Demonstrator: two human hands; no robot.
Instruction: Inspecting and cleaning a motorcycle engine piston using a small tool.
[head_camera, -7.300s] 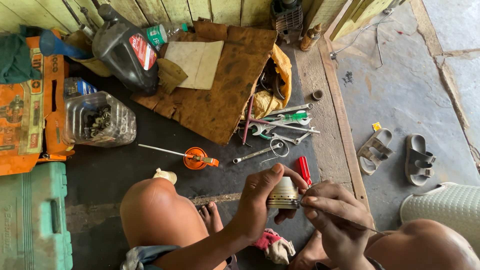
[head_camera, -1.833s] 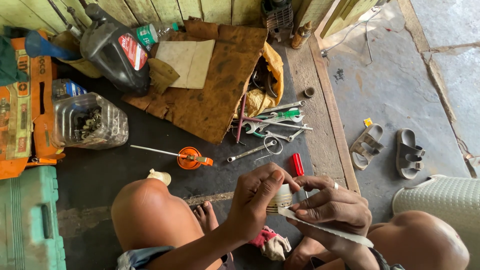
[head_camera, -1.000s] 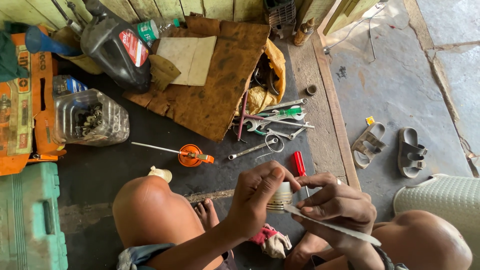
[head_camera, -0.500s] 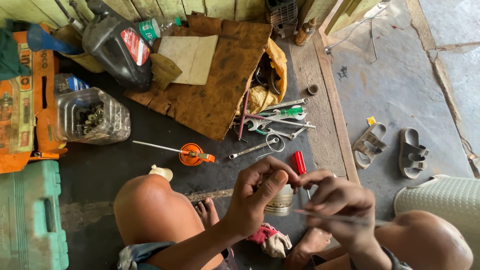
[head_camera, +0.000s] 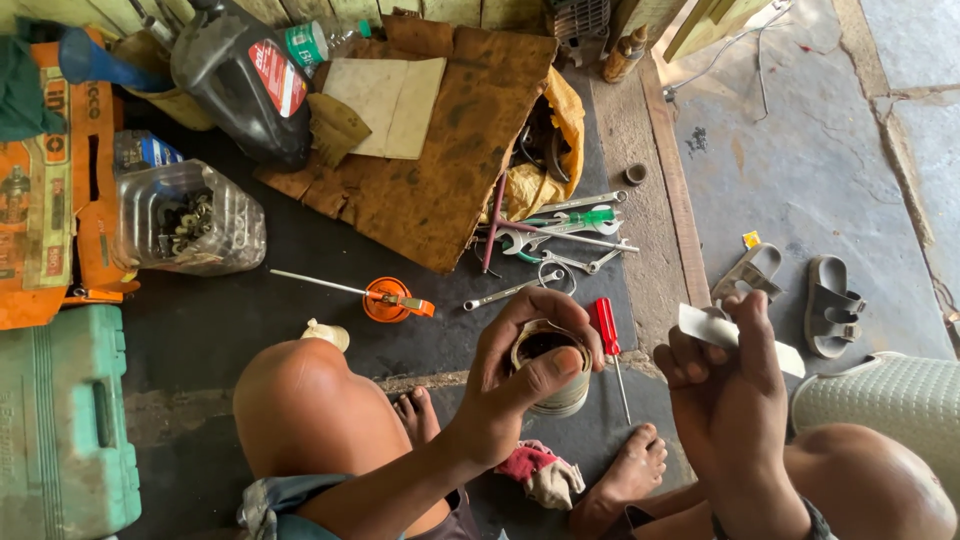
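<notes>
My left hand (head_camera: 520, 375) grips a small round metal cup-shaped part (head_camera: 550, 368), dark inside, held above my feet. To its right, my right hand (head_camera: 722, 385) holds a flat pale strip (head_camera: 742, 340), like a blade or stick, lifted away from the cup. A red-handled screwdriver (head_camera: 607, 330) lies on the dark mat just behind the cup. My bare knees and feet frame both hands.
Spanners and pliers (head_camera: 560, 235) lie in a heap by a brown cardboard sheet (head_camera: 440, 150). An orange oil can (head_camera: 385, 298), a clear jar of bolts (head_camera: 190, 220), a black oil jug (head_camera: 245, 85) and a green tool case (head_camera: 60, 420) stand left. Sandals (head_camera: 800, 290) lie right.
My right hand has pulled the pale strip out of the cup and moved it right and up. The cup's dark opening now shows in my left hand.
</notes>
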